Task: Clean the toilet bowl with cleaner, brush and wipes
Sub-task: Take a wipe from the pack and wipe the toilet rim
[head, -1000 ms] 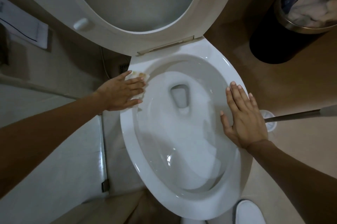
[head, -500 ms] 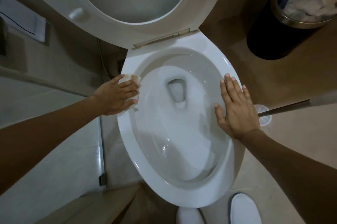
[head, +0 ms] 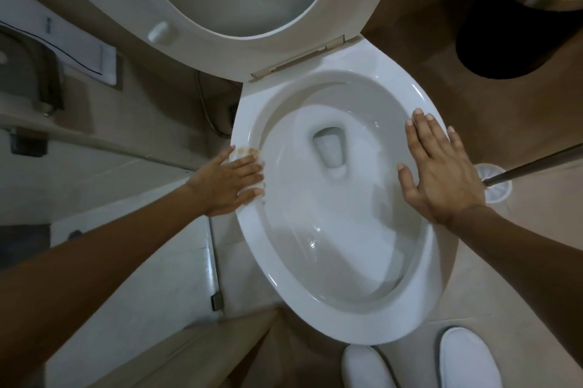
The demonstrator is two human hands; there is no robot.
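The toilet bowl [head: 315,302] stands with its seat [head: 271,31] raised at twelve o'clock. At nine o'clock on the rim, the left hand [head: 228,185] presses a stained wipe [head: 247,152] flat, fingers straight, its grip released. At three o'clock the right hand [head: 441,171] lies flat on the rim, grip released too. Just beyond it stands the brush [head: 495,181]. A bin [head: 517,37] sits at two o'clock, white shoes [head: 467,359] at six.

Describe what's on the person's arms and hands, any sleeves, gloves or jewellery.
Both forearms are bare as far as the frame shows, with no sleeves in view. The left hand and right hand wear no gloves, and no rings, watch or bracelets show. The fingernails look short and unpainted. Below, the person wears white slip-on shoes.
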